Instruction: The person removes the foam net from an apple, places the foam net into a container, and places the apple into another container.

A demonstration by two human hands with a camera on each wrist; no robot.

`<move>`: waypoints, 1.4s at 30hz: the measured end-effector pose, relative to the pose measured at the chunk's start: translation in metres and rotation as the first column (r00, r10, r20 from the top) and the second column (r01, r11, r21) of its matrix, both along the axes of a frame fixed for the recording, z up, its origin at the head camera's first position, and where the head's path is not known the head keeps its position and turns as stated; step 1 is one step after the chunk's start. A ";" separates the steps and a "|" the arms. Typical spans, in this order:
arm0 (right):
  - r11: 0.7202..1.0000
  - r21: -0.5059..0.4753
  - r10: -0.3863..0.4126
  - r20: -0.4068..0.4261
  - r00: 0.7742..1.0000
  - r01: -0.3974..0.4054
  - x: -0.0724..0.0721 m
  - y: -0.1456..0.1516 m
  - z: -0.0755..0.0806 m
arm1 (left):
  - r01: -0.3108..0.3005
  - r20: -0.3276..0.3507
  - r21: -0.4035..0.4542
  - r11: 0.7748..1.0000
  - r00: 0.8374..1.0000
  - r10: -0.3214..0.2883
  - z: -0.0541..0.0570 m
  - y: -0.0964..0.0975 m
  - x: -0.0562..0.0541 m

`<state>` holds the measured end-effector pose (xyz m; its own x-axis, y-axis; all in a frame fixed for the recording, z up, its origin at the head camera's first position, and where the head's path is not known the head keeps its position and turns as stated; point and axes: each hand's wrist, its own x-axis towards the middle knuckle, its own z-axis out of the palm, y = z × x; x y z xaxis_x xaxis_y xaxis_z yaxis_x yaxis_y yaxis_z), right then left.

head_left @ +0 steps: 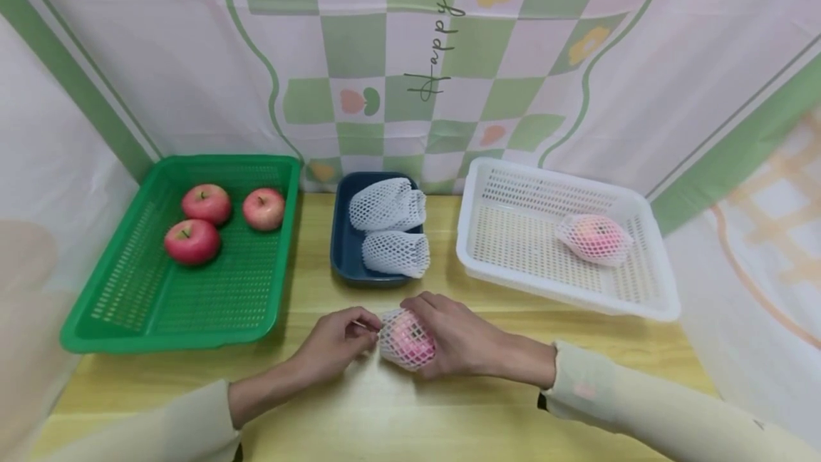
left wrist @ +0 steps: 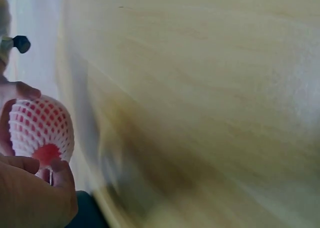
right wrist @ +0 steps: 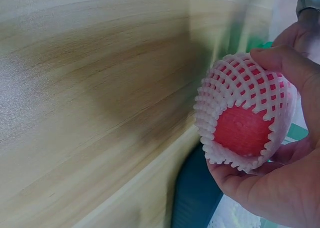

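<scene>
In the head view my right hand [head_left: 463, 337] grips an apple [head_left: 413, 339] wrapped in a white foam net [head_left: 394, 355], low over the front of the table. A round patch of bare red skin shows through the net's open end in the right wrist view, with the thumb [right wrist: 280, 60] pressing on the mesh. My left hand [head_left: 333, 344] is at the left side of the apple, its thumb and forefinger pinching the edge of the net. The left wrist view has these fingertips [left wrist: 61, 170] right beside the net's opening.
A green basket [head_left: 282, 291] with three bare apples [head_left: 192, 242] stands at the left. Behind the hands, a dark blue tray [head_left: 343, 255] carries several foam nets [head_left: 395, 253]. At the right, a white basket [head_left: 513, 273] contains one netted apple [head_left: 596, 239]. A patterned cloth [head_left: 353, 41] hangs behind.
</scene>
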<state>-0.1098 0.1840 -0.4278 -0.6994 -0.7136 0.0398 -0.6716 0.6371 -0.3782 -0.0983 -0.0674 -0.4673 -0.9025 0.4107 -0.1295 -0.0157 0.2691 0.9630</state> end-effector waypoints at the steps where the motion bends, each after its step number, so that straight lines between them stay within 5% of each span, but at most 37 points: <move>1: 1.000 -0.001 0.001 -0.002 1.000 -0.001 0.000 0.000 0.000 | 0.000 0.008 0.009 1.000 1.000 0.000 -0.001 0.000 0.000; 14: 1.000 -0.002 -0.010 0.029 1.000 0.010 0.000 -0.004 0.000 | 0.007 -0.016 0.026 1.000 1.000 -0.006 -0.007 0.002 -0.002; 25: 0.999 -0.017 -0.032 0.057 0.998 0.033 0.000 -0.003 0.000 | 0.062 0.051 0.174 0.983 0.996 -0.071 -0.011 0.005 -0.001; 35: 0.996 -0.061 -0.058 0.077 0.995 0.063 0.001 -0.004 -0.002 | 0.106 0.004 0.147 0.983 0.994 -0.108 -0.013 0.011 -0.001; 42: 0.992 -0.097 -0.075 0.088 0.993 0.084 0.002 -0.006 -0.004 | 0.110 0.038 0.159 0.981 0.992 -0.117 -0.014 0.016 0.001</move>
